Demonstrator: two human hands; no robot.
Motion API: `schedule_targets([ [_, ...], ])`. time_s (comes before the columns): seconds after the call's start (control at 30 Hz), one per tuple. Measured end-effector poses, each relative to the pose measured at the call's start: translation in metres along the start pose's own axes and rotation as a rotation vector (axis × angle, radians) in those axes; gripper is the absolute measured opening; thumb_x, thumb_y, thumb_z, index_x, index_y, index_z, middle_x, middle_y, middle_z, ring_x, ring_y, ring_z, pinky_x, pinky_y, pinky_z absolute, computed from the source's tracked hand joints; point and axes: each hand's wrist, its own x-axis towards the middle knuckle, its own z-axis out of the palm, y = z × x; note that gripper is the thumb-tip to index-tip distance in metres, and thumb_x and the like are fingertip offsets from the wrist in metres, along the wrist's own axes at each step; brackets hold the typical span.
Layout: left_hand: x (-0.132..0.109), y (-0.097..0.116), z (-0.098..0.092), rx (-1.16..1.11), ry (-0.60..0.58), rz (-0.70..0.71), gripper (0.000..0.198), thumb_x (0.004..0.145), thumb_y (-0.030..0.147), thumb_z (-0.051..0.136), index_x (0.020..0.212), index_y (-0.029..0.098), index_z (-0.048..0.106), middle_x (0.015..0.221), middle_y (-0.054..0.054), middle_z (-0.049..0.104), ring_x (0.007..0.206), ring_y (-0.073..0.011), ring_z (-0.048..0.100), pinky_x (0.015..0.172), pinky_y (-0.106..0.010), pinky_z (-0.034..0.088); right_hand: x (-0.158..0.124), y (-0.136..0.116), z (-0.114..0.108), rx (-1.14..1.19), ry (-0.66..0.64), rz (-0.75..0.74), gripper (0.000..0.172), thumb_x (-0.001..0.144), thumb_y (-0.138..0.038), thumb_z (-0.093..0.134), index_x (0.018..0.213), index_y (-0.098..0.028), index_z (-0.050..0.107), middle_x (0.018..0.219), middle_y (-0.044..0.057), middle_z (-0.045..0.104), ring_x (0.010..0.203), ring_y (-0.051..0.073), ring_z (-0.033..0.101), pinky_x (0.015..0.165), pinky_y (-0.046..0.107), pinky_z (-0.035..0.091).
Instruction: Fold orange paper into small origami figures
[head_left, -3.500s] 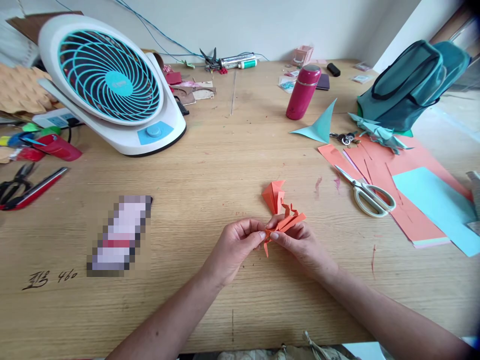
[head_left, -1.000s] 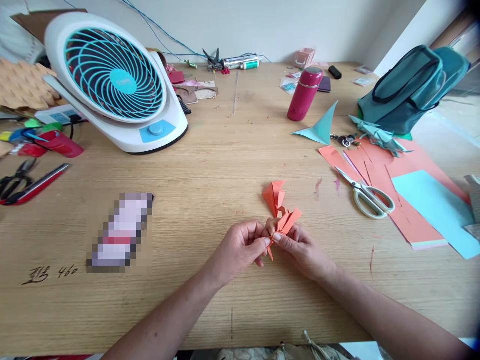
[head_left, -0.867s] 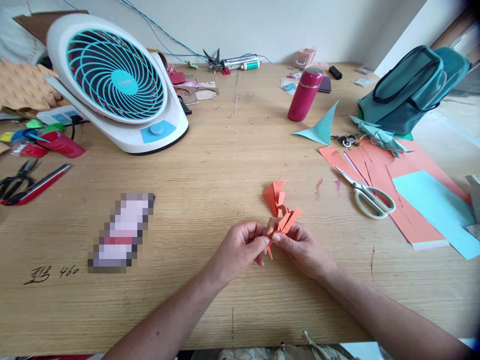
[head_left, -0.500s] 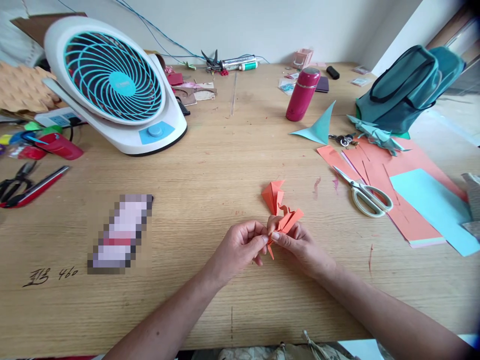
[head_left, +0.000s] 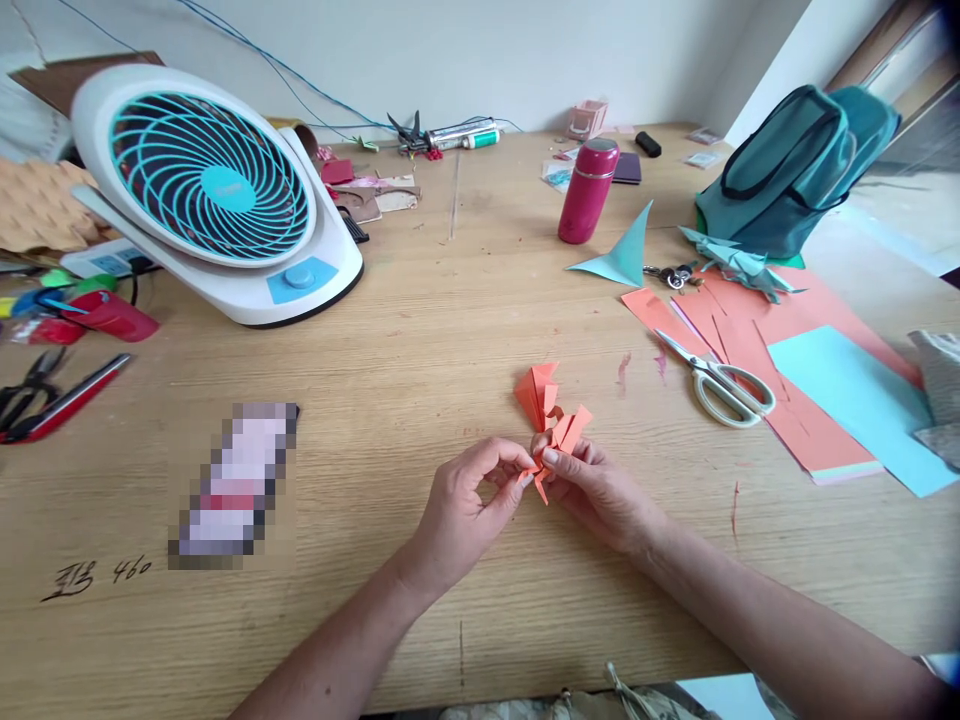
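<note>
An orange folded-paper figure (head_left: 568,432) with several narrow points is held above the table in front of me. My right hand (head_left: 592,480) grips its body between thumb and fingers. With thumb and forefinger, my left hand (head_left: 480,495) pinches a small orange point at the figure's lower left. Another point sticks down between the two hands. Just beyond them is a fan-like folded orange paper piece (head_left: 535,393); whether it is joined to the held figure I cannot tell. My fingers hide part of the figure's middle.
White-handled scissors (head_left: 727,392) lie across orange paper sheets (head_left: 814,420) at right, beside a light-blue sheet (head_left: 862,400). Behind are a teal paper figure (head_left: 739,262), keys (head_left: 675,277), a magenta flask (head_left: 589,192) and a teal bag (head_left: 780,180). A fan (head_left: 217,200) and blurred-out phone-like object (head_left: 236,480) are left.
My left hand has shifted slightly left, its fingers now on a point at the figure's lower left. My right hand keeps its grip. The whole view has shifted a little.
</note>
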Motion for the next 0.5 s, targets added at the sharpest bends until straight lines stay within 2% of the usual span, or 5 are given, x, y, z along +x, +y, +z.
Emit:
schedule_targets([
  [0.27, 0.0005, -0.0029, -0.0022, 0.05, 0.009, 0.101, 0.016, 0.085, 0.002, 0.062, 0.086, 0.018, 0.064, 0.077, 0.002, 0.067, 0.069, -0.0093, 0.063, 0.068, -0.018, 0.05, -0.0001, -0.0014, 0.0032, -0.03, -0.001, -0.01, 0.027, 0.07, -0.04, 0.089, 0.079, -0.019, 0.074, 0.072, -0.001, 0.064, 0.073, 0.013, 0.054, 0.072, 0.024, 0.043],
  [0.5, 0.0005, -0.0038, -0.0009, 0.051, 0.04, 0.118, 0.016, 0.086, 0.002, 0.061, 0.085, 0.018, 0.064, 0.079, 0.0, 0.066, 0.072, -0.0096, 0.063, 0.069, -0.019, 0.051, -0.0005, -0.0011, 0.0038, -0.049, 0.003, -0.028, 0.029, 0.07, -0.042, 0.088, 0.08, -0.019, 0.074, 0.073, -0.002, 0.062, 0.072, 0.012, 0.053, 0.071, 0.024, 0.042],
])
